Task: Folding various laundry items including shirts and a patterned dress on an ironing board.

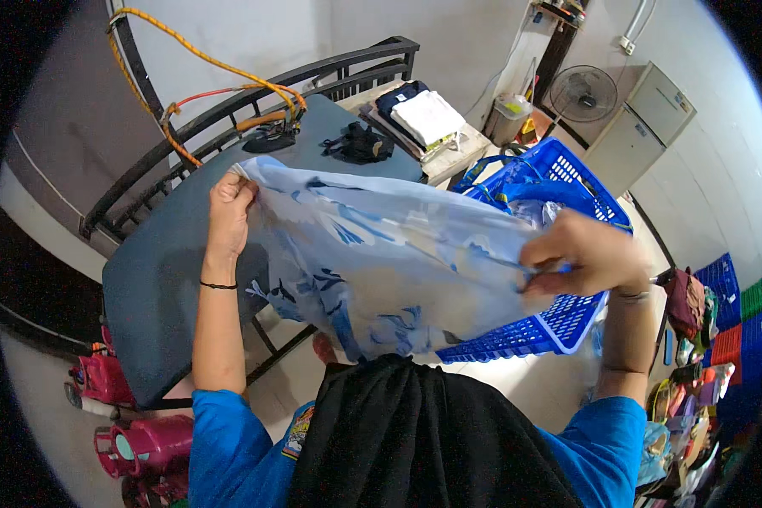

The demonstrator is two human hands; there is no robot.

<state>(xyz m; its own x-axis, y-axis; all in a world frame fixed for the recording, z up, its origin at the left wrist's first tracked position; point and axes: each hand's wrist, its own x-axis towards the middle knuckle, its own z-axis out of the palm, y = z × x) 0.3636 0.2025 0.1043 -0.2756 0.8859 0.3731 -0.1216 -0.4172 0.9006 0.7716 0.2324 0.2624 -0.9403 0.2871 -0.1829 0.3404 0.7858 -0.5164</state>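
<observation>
A thin light-blue cloth (368,254) with a leafy pattern in blue and beige is stretched in the air between my hands. My left hand (230,200) pinches its upper left corner, over the padded ironing surface. On the other side my right hand (584,254), blurred, grips the cloth's right edge in front of a blue plastic laundry basket (552,343). Below, the cloth hangs in loose folds towards my body. Beyond it, a black clothes iron (270,138) lies on the dark blue-grey ironing pad (165,298), near a crumpled black item (363,143).
Folded clothes (419,114) are stacked at the pad's far right end. A yellow-orange cord (209,58) loops above the iron. Pink gas cylinders (155,444) stand on the floor at left. A fan (584,94) and a refrigerator (641,127) are at the back right.
</observation>
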